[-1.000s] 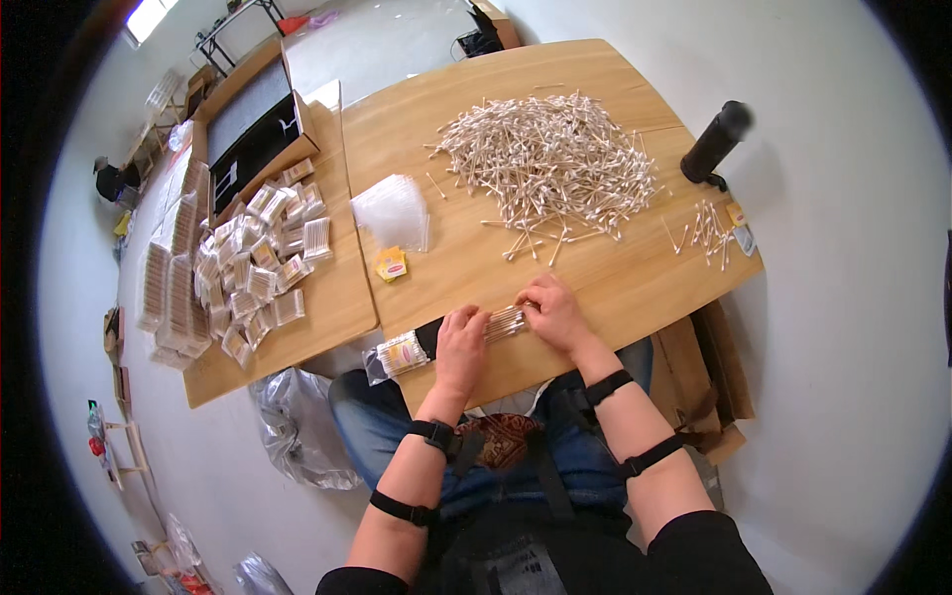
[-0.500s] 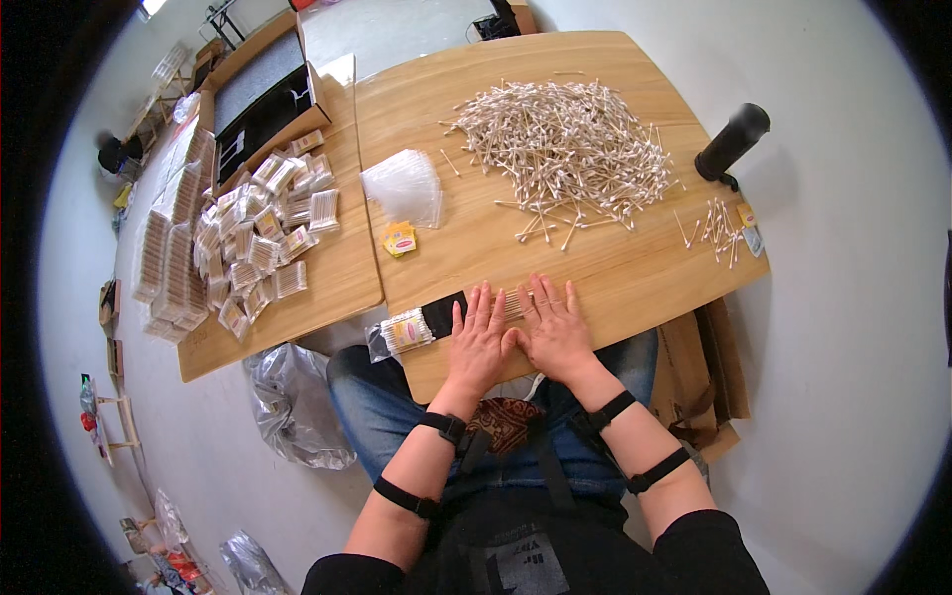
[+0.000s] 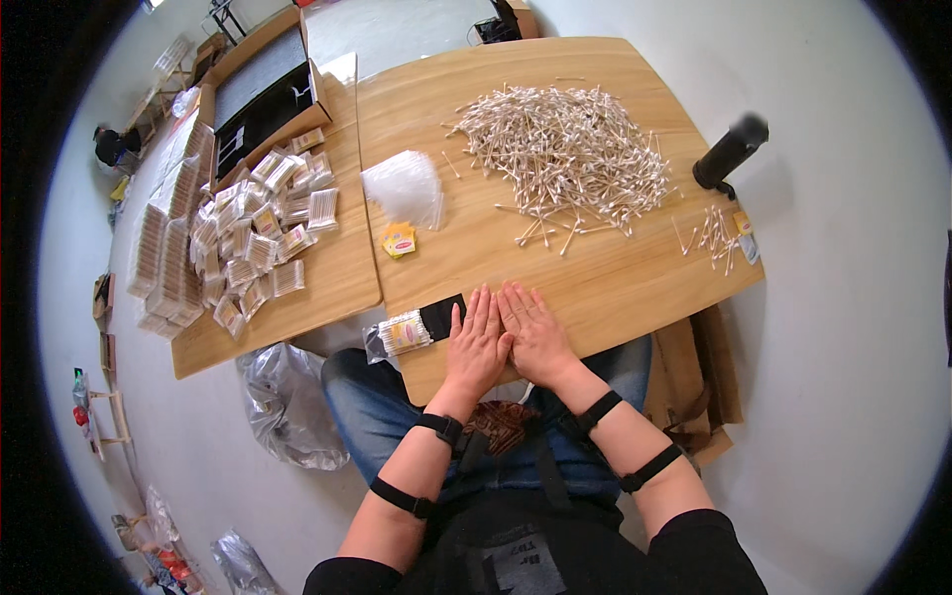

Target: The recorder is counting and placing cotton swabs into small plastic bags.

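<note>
Both hands lie side by side, palms down with fingers stretched out, near the front edge of the wooden table point(image 3: 615, 288). The thumb of my right hand point(image 3: 535, 337) meets the side of my left hand point(image 3: 479, 342). Whatever lies under the palms is hidden. At the left hand's edge, a flat black piece point(image 3: 443, 315) shows, running into a clear bag of cotton swabs point(image 3: 405, 334) with a yellow and white label.
A big heap of loose cotton swabs point(image 3: 565, 154) covers the far right. Empty clear bags point(image 3: 405, 188) and yellow cards point(image 3: 400, 241) lie left of it. Filled packs point(image 3: 263, 248) crowd the left table. A black cylinder point(image 3: 732, 151) stands at the right edge.
My right hand has slid left against my left hand, closing the gap between them. The swab sticks that showed between the hands are now covered.
</note>
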